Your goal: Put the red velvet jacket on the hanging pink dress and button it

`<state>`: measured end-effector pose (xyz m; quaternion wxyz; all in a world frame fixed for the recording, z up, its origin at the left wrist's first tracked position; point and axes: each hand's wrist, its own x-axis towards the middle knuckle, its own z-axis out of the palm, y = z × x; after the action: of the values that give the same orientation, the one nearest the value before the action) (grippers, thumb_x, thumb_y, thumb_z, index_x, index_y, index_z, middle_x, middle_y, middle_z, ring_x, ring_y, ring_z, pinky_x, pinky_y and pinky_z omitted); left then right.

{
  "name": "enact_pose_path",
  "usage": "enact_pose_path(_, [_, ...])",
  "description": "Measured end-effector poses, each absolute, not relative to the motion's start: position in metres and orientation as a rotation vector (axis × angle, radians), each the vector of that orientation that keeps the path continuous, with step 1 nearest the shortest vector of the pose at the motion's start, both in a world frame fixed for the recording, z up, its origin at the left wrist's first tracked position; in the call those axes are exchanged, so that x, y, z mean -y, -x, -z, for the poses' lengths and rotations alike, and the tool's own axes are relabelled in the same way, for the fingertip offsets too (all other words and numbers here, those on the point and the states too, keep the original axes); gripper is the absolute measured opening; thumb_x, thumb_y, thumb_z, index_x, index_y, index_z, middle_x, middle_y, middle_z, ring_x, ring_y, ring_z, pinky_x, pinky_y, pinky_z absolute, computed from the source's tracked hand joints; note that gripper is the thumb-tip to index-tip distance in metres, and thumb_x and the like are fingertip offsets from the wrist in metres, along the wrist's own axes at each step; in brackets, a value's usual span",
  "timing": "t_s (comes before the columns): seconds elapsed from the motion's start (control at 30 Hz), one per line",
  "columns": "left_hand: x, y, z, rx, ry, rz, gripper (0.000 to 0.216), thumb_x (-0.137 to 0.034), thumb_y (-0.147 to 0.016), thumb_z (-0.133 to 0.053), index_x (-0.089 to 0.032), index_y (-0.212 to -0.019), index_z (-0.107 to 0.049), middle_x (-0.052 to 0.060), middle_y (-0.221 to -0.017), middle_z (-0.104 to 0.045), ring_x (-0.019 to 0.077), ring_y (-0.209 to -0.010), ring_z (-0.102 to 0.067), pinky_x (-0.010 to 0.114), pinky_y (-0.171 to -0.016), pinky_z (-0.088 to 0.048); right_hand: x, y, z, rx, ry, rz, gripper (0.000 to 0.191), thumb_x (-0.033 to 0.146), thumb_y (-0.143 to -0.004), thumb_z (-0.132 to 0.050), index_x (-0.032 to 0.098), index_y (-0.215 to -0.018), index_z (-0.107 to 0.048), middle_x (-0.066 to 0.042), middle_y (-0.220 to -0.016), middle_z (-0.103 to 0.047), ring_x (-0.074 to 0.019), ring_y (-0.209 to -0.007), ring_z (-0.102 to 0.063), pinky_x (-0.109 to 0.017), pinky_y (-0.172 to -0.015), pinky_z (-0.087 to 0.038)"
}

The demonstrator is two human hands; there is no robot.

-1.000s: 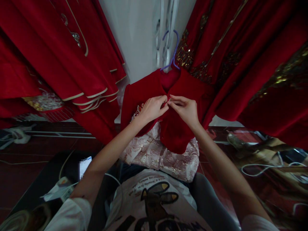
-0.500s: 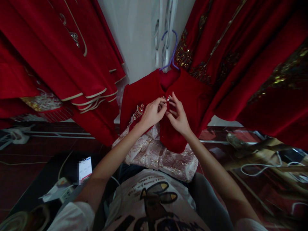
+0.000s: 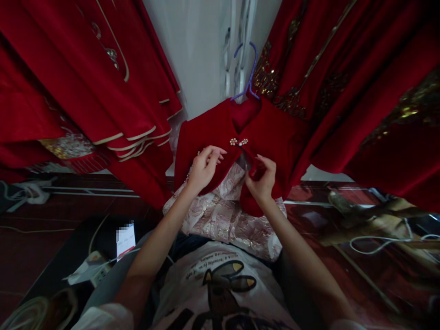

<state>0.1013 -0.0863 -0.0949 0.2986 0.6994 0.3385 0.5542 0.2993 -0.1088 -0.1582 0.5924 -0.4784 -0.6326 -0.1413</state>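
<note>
A short red jacket (image 3: 213, 119) hangs on a purple hanger (image 3: 252, 68). Its two front edges meet at a pearl clasp (image 3: 239, 142), which is fastened. My left hand (image 3: 203, 168) is over the jacket's left front panel, below the clasp, fingers loosely stretched and holding nothing. My right hand (image 3: 264, 178) has thumb and fingers curled round the right front edge, where the cloth bunches. Part of a beaded brooch shows beside my left hand, which hides most of it. Pale pink brocade fabric (image 3: 220, 213) with metallic threads lies below the jacket on my lap.
Red garments with pale piping (image 3: 144, 110) hang at the left, and gold-sequined red garments (image 3: 330, 91) at the right. A lit phone (image 3: 125, 243) and a power strip (image 3: 99, 272) are on a dark surface at lower left. White cables (image 3: 374, 240) lie at the right.
Both hands have come away from the clasp and moved down and apart, leaving it in full view, fastened. My right hand now grips the front edge lower down.
</note>
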Motion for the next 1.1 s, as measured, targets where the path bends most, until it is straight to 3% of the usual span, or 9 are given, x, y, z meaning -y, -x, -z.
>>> enact_pose_path(0.1, [0.079,-0.086,0.1,-1.071,-1.864,-1.616,0.019,-0.031,-0.096,-0.05,-0.02,-0.094,-0.065,0.003,-0.087,-0.067,0.0104,-0.075,-0.062,0.022,-0.068,-0.05,0.109,-0.324,0.132,1.383,1.185,0.098,0.022,0.021,-0.084,-0.057,0.02,-0.105,-0.064,-0.005,-0.093,-0.066,-0.0158,-0.08,-0.063,-0.031,-0.076,-0.054])
enact_pose_path(0.17, [0.075,-0.077,0.107,-1.234,-1.91,-1.644,0.009,-0.026,-0.091,-0.057,-0.02,-0.096,-0.063,0.003,-0.093,-0.066,0.0109,-0.076,-0.061,0.023,-0.066,-0.049,0.114,-0.336,0.109,1.384,1.166,-0.135,0.013,0.023,-0.082,-0.061,0.02,-0.095,-0.064,-0.003,-0.087,-0.067,-0.0134,-0.074,-0.063,-0.026,-0.068,-0.052])
enact_pose_path(0.4, [0.072,-0.072,0.127,-1.411,-2.012,-1.546,0.029,-0.026,-0.076,-0.073,-0.02,-0.095,-0.052,0.002,-0.094,-0.06,0.0115,-0.074,-0.057,0.025,-0.064,-0.048,0.157,-0.328,0.053,1.461,1.036,-0.479,0.025,0.025,-0.074,-0.074,0.022,-0.088,-0.054,0.004,-0.076,-0.057,-0.008,-0.062,-0.053,-0.019,-0.053,-0.044])
enact_pose_path(0.6, [0.07,-0.071,0.127,-1.603,-2.001,-1.571,0.038,-0.031,-0.072,-0.077,-0.02,-0.093,-0.047,0.003,-0.096,-0.053,0.0133,-0.076,-0.055,0.027,-0.068,-0.047,0.164,-0.288,0.059,1.9,0.933,-0.64,0.023,0.026,-0.081,-0.068,0.024,-0.1,-0.055,0.0,-0.093,-0.06,-0.0107,-0.073,-0.059,-0.023,-0.062,-0.052])
enact_pose_path(0.77, [0.069,-0.07,0.129,-1.519,-1.933,-1.47,0.032,-0.03,-0.078,-0.071,-0.021,-0.092,-0.044,-0.001,-0.085,-0.056,0.0116,-0.069,-0.056,0.025,-0.064,-0.045,0.138,-0.274,0.085,2.149,1.08,-0.304,0.024,0.016,-0.086,-0.061,0.024,-0.108,-0.062,-0.003,-0.103,-0.062,-0.0134,-0.08,-0.061,-0.028,-0.074,-0.052])
enact_pose_path(0.93, [0.071,-0.071,0.125,-1.436,-1.89,-1.544,0.015,-0.02,-0.084,-0.061,-0.02,-0.092,-0.047,0.0,-0.082,-0.06,0.0104,-0.069,-0.058,0.023,-0.065,-0.047,0.115,-0.283,0.108,2.081,1.332,-0.164,0.023,0.009,-0.08,-0.064,0.02,-0.1,-0.068,-0.004,-0.094,-0.063,-0.0148,-0.075,-0.061,-0.028,-0.072,-0.05])
enact_pose_path(1.1, [0.067,-0.07,0.127,-1.457,-1.872,-1.556,0.021,-0.024,-0.08,-0.066,-0.02,-0.094,-0.05,0.001,-0.085,-0.061,0.0106,-0.068,-0.058,0.022,-0.06,-0.047,0.106,-0.279,0.118,1.87,1.205,-0.497,0.022,0.022,-0.077,-0.074,0.017,-0.097,-0.07,-0.003,-0.087,-0.068,-0.0104,-0.063,-0.059,-0.025,-0.064,-0.051])
